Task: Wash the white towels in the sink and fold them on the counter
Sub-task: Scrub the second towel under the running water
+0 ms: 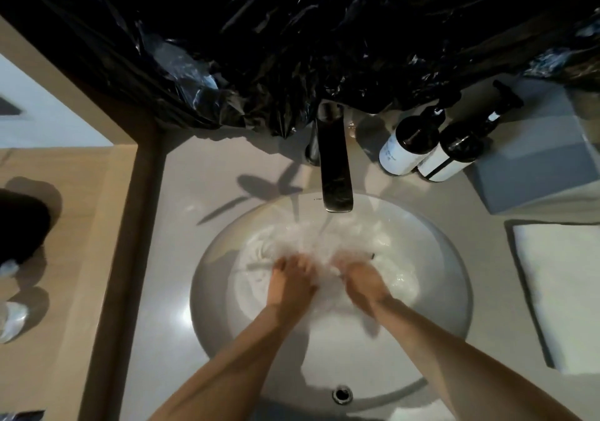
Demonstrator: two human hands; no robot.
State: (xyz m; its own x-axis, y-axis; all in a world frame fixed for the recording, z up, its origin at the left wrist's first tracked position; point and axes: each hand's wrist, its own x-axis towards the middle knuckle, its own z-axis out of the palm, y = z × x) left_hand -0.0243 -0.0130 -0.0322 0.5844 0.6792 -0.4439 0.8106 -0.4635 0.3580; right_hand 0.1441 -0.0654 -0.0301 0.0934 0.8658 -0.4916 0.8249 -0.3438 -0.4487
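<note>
Pale stone counter (181, 258) runs round a round white sink (454, 297), with black plastic sheeting (324, 31) hung over the wall behind it and two pump bottles (422, 147) standing to the right of the tap (334, 167). Water falls from the tap onto a white towel (386, 242) bunched in the basin, blurred by splash. Both hands are down in it side by side: the left hand (292, 277) has its fingers curled into the wet cloth, and the right hand (363, 281) looks closed on a fold as well, though foam and blur hide its fingertips. A second towel (558, 290) lies folded flat on the counter to the right, well apart from the water. The step in hand looks like scrubbing under the stream, so washing is under way and folding of this one has not begun. To do it well, I judge the hands should hold separate bunches and rub them against each other, then shift along to fresh cloth so no part is missed. Keeping the work low in the basin and under the stream should limit spray onto the counter and the folded towel. The overflow hole (342, 394) at the near wall should stay uncovered. A firm wring before lifting out would spare the counter a flood.
</note>
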